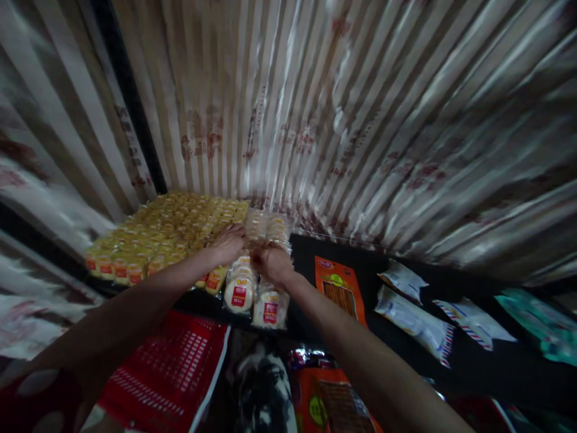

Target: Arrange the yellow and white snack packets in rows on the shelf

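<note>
My left hand [229,243] lies with outstretched fingers where yellow-wrapped snack packets [166,225] meet rows of clear-wrapped round cakes [240,291]. My right hand [273,263] is beside it, its fingers curled down on a cake packet in the second row. Its fingertips are partly hidden by the hand itself. Red labels mark the front cake packets. At the front of the right row, one packet [271,308] faces me.
On the black shelf [306,252], to the right, lie an orange packet [339,282], several white packets [412,319] and a green one [541,325]. Below are a red basket [180,355] and another orange packet [333,403]. Striped plastic sheeting [288,108] hangs behind.
</note>
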The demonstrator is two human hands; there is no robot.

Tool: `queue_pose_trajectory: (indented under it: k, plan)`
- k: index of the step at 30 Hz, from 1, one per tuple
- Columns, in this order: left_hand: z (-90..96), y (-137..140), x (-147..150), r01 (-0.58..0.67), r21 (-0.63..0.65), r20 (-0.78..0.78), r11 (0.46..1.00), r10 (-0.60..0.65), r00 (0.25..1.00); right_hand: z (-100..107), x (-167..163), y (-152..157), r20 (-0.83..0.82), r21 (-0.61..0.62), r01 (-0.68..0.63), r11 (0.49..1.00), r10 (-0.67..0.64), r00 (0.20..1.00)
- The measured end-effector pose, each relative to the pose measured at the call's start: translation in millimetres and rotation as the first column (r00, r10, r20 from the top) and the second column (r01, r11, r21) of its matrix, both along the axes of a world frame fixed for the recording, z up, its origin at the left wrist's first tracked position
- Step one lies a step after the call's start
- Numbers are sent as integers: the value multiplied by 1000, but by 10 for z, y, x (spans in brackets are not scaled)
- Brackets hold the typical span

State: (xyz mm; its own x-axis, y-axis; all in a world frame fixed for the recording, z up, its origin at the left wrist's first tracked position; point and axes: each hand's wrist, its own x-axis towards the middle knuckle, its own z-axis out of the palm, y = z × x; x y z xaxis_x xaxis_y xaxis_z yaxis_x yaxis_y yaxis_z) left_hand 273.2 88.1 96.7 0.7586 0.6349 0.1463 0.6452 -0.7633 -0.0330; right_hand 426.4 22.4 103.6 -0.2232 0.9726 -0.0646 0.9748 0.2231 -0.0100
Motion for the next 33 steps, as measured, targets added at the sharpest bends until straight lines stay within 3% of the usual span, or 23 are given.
queue_pose_trajectory:
  k: [4, 10, 13, 17, 26, 30, 33]
  plan:
    - [30, -102, -71, 12, 44, 53, 999, -15, 998, -56, 11, 38, -17, 71, 11, 997, -10, 1000]
    - [5, -151, -85, 7, -39, -7, 999, -8, 1000, -58, 45, -8, -63, 98, 18, 995, -12, 998]
    - [1, -142, -46, -20, -73, -24, 997, 19, 1000, 8, 65, -96, -94, 136, -88, 987, 101, 990]
    - [-9, -133, -37, -5, -54, -31, 999, 3, 1000, 33, 68, -179, -87, 51, -228, 972, 232, 969]
    - [8, -156, -37, -10, -55, -34, 998, 8, 999, -75, -27, -160, -92, -54, -198, 979, 193, 977]
    - [59, -218, -35, 1, -19, 8, 1000, -1, 1000, -81, -40, -170, -85, 10, -169, 986, 169, 982]
    - [105, -442, -26, -41, 50, 106, 998, 35, 994, -70, -25, -158, -88, 76, -119, 990, 126, 988]
